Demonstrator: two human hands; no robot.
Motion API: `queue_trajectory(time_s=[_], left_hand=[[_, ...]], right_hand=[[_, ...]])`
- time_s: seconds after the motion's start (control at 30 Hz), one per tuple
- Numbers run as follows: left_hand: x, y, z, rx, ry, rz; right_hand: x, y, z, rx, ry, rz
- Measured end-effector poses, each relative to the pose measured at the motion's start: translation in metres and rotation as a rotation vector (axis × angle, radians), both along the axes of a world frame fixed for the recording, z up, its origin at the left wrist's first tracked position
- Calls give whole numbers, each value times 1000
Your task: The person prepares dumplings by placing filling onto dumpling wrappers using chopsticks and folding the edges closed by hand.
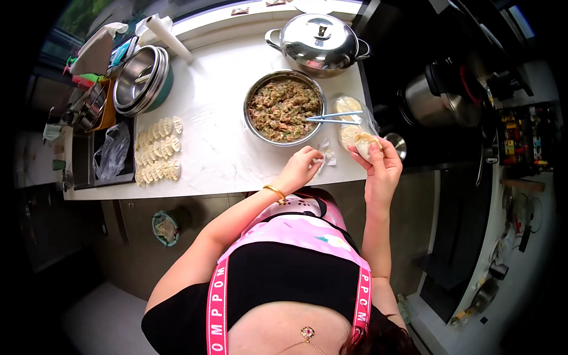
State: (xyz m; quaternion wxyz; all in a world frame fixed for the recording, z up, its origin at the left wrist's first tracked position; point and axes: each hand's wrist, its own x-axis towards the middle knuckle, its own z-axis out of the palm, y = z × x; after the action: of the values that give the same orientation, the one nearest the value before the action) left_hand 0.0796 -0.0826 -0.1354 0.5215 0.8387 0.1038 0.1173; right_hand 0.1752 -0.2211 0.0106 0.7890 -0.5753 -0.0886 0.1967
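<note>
My right hand [383, 167] holds a pale dumpling [367, 146] between thumb and fingers, above the counter's front edge. Just behind it lies a clear bag of round dumpling wrappers [348, 109]. My left hand [300, 170] is lower and to the left, fingers curled and pinched at a crumpled white tissue [328, 157] on the counter. A steel bowl [247, 116] full of minced filling [283, 109] stands beyond both hands. Light blue chopsticks [338, 115] rest with their tips in the filling and their other ends over the wrapper bag.
Rows of folded dumplings [158, 148] sit on the left of the white counter [207, 118]. A lidded steel pot [322, 44] stands behind the bowl. Stacked basins [137, 83] are at back left, beside a sink with a plastic bag [112, 152]. A stove pot [435, 100] is at right.
</note>
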Motion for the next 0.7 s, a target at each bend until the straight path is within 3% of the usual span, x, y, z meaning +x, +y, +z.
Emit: queue_trajectory(time_s=[0.03, 0.1, 0.13, 0.23, 0.33, 0.4, 0.53, 0.7], left_hand=[[4, -2, -11, -2, -1, -14], [14, -5, -25, 296, -86, -19], [21, -5, -12, 293, -94, -32], [33, -7, 50, -121, -160, 94], [43, 6, 108, -219, -272, 80], [46, 10, 134, -136, -326, 22], [53, 15, 134, 118, -444, -83], [52, 14, 130, 87, -413, -71]], right_hand=[[-1, -2, -1, 6, 2, -8], [-4, -7, -2, 16, 17, -27], [-4, -8, 0, 13, 35, -31], [-5, -13, 2, 3, 44, -49], [-5, -14, 2, -10, 27, -30], [-5, -14, 1, -56, -5, -34], [-6, -12, 1, -105, -45, -53], [-7, -11, 0, -202, -198, -23]])
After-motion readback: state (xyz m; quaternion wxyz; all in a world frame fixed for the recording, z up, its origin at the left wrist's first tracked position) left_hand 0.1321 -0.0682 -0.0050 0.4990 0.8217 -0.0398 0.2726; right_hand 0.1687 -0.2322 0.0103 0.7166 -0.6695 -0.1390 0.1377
